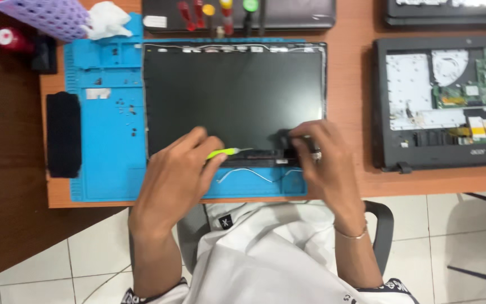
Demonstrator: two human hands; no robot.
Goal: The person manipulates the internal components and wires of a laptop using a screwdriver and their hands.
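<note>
Left hand point(178, 171) clenched on slim yellow-green pry tool point(223, 152), tip at bare black laptop screen panel point(234, 93) lower edge; right hand point(322, 155) pinches that edge, steadying; blue silicone mat point(108, 129) cushions underneath.

Laptop screen panel point(234, 95) lies flat on blue work mat point(105, 141), dark face up; thin wires run along its top edge. Left hand point(175, 180) grips a yellow-green tool point(224, 152), tip laid at the panel's lower edge; right hand point(324, 163) pinches the lower right corner of the panel, fingers closed on the edge. White cable point(246, 173) loops on the mat just below. Opened laptop base point(442, 101) sits to the right, well apart; screwdrivers point(215, 14) stand beyond the panel.
</note>
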